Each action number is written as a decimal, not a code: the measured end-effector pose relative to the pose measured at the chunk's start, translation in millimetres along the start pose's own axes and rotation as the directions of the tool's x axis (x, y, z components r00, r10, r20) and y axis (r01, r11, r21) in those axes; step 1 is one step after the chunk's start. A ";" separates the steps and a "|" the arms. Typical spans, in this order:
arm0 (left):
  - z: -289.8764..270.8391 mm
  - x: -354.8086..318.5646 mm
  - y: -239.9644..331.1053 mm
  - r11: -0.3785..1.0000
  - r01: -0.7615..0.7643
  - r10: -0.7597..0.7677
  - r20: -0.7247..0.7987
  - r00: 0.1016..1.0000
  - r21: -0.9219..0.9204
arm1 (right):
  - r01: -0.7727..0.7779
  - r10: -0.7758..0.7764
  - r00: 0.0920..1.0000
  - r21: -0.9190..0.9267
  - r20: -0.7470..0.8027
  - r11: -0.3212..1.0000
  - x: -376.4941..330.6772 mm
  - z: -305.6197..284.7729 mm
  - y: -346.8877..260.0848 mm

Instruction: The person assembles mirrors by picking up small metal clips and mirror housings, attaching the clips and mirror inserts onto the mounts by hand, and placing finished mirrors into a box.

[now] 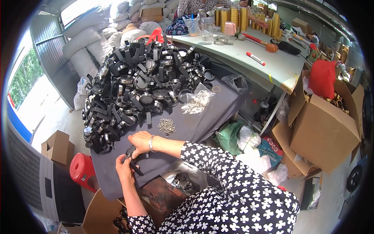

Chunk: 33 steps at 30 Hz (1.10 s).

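From my remote seat, starting at the left, my left hand (124, 167) is curled with its fingers closed round a small black strap-like piece with a round metal ring (131, 156), pinching its lower end just above the near edge of the dark grey cloth-covered table (202, 121). My right hand (141, 141), wearing a silver bangle at the wrist, sits just above and touching the same piece, its fingers folded down over the ring end; how hard they press I cannot tell, as the fingertips are hidden. So the piece lies between the 2 hands, held by both, low over the cloth.

Beyond the right fingers, a little further up the table, lies a small heap of silvery metal bits (166, 125), and past that a clear plastic bag of the same silvery bits (196, 102). Filling the far side of the cloth is a big mound of black straps with round metal rings (140, 82).

I judge the step in hand to be fitting or fastening something onto this 1 strap piece. The next move would call for a steady left-hand pinch while the right fingers work at the ring, or reach up to the loose metal bits.
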<state>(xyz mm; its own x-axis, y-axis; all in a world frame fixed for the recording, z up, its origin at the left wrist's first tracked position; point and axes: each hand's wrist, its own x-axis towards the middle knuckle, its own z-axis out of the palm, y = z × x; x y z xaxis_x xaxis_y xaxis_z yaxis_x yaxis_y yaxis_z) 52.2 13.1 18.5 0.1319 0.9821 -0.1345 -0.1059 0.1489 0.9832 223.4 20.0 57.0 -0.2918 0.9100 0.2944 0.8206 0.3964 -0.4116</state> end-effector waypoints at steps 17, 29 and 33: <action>-29.8 4.6 8.0 0.990 0.131 -0.126 0.098 0.987 -0.050 | 0.264 -0.247 0.964 0.220 -0.099 0.939 -33.5 -32.0 -34.2; -29.9 -5.3 2.0 0.999 0.029 -0.024 0.119 0.993 -0.041 | 0.314 -0.302 0.949 0.155 -0.095 0.937 -15.4 16.3 -36.5; -37.3 -19.3 -10.1 0.950 -0.296 0.277 0.178 0.944 0.094 | 0.245 -0.247 0.969 0.068 0.013 0.967 -12.7 13.6 -45.9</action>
<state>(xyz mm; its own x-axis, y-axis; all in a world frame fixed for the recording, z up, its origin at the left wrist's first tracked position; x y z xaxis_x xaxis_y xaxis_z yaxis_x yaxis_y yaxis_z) 14.0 -3.1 6.5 0.2704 0.9481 0.1672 -0.0472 -0.1603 0.9859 182.8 -8.2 60.4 -0.4918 0.7856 0.3756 0.6887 0.6148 -0.3842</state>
